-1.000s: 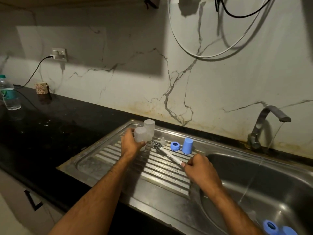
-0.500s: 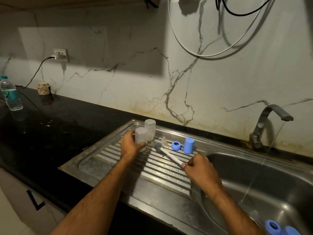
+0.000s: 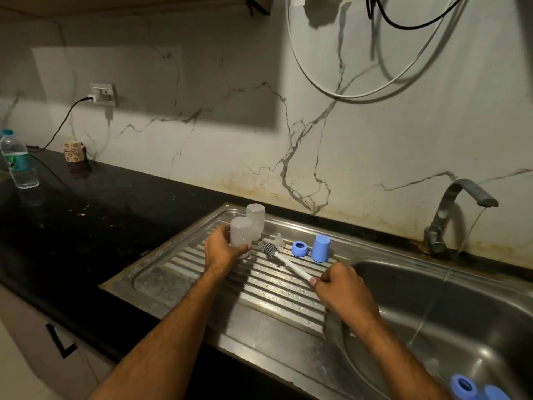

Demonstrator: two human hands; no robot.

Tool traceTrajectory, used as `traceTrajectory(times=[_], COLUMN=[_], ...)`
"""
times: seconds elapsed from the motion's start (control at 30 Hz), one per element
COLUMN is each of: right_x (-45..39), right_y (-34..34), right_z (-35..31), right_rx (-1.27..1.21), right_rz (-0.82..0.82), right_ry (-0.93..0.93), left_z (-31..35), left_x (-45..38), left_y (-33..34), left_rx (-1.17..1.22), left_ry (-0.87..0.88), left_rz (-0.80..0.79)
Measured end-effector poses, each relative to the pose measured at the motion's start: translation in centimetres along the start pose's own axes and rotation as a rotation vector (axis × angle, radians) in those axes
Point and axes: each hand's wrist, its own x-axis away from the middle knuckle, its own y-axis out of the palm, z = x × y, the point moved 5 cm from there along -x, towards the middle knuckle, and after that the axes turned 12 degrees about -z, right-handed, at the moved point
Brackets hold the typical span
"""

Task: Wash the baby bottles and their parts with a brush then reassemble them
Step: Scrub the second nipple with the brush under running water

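Meanwhile left hand [image 3: 222,249] grips bottle [image 3: 240,231] near drainboard [image 3: 202,272] edge, right hand [image 3: 343,290] holding brush [image 3: 288,262].

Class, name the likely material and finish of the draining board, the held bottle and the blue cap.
Draining board: likely stainless steel, brushed, with ridges and grey reflections.
Bottle in the left hand: probably frosted translucent plastic; light shows through.
Blue cap: seemingly matte opaque plastic, evenly coloured.

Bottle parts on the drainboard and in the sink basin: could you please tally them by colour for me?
Clear: 3 – bottle in the left hand, bottle behind it, nipple
Blue: 4 – ring and cap on the drainboard, ring and cap in the basin
Total: 7
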Motion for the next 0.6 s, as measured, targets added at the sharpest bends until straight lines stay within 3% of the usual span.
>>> traceTrajectory(times=[0.47,0.6], right_x=[3.5,5.0], right_y=[-2.6,-3.7], right_z=[2.4,4.4], right_rx=[0.03,0.031], right_rz=[0.056,0.06], right_ry=[0.011,0.039], left_z=[-0.4,0.7], left_x=[5.5,7.1], left_y=[0.2,2.6], left_rx=[-0.007,-0.007], left_ry=[-0.063,-0.039], left_rz=[0.088,0.044])
